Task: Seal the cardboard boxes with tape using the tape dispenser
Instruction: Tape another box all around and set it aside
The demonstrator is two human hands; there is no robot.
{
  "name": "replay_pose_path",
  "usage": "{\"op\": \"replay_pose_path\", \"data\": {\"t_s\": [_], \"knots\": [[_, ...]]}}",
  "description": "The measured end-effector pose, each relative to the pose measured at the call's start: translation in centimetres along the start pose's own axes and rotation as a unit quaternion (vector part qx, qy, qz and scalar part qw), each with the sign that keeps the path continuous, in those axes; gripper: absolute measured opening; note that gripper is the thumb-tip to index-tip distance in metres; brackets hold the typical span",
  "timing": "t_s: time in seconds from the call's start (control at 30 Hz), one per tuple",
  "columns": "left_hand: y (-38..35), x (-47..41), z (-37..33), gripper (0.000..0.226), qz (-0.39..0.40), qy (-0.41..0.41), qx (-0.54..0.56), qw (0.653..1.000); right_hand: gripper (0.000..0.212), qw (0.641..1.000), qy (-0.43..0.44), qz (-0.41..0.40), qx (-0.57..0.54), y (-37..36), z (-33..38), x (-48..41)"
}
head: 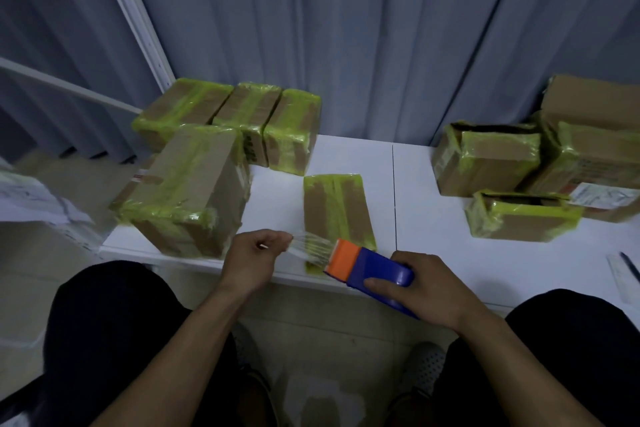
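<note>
**Dim, cool-toned frame with soft edges**

Exposure low, bluish cast; white table (pixel 349 156) the brightest surface, no hard shadows; faint sheen on the taped boxes (pixel 194 184); curtain (pixel 381 28) folds splay with the wide lens; left and right margins smeared; lower corners near black.

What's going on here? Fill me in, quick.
A person sitting at the white table is taping cardboard boxes. The right hand holds the blue-and-orange tape dispenser, and the left hand pinches the end of a clear tape strip drawn from it, over a flat box. Taped boxes sit left; open boxes sit right.
</note>
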State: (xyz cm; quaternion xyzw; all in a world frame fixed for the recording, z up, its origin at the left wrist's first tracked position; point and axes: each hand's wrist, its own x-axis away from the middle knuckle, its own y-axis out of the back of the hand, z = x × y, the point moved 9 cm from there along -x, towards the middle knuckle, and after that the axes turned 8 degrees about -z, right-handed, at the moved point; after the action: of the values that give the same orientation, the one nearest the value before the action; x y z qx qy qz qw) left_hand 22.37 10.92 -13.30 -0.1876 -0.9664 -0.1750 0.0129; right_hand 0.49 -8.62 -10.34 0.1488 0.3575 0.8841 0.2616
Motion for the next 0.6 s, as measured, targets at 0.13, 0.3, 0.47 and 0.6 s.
{"op": "replay_pose_path", "data": {"t_s": [0.13, 0.3, 0.47, 0.6], "knots": [[-0.2, -0.1, 1.6, 0.007, -0.019, 0.022, 0.016, 0.999, 0.045, 1.0, 0.001, 0.013, 0.015, -0.4, -0.2, -0.1], [1.2, -1.0, 3.0, 0.007, -0.058, 0.039, 0.063, 0.996, 0.052, 0.999, -0.008, 0.014, 0.041, -0.6, -0.8, -0.2], [0.5, -1.0, 4.4, 0.008, -0.063, 0.06, 0.045, 0.995, 0.055, 0.994, -0.001, -0.002, 0.11, -0.8, 0.3, -1.0], [0.5, -1.7, 5.3, 0.009, -0.087, 0.071, 0.057, 0.992, 0.056, 0.988, -0.004, -0.024, 0.153, -1.2, 1.3, -1.8]]}}
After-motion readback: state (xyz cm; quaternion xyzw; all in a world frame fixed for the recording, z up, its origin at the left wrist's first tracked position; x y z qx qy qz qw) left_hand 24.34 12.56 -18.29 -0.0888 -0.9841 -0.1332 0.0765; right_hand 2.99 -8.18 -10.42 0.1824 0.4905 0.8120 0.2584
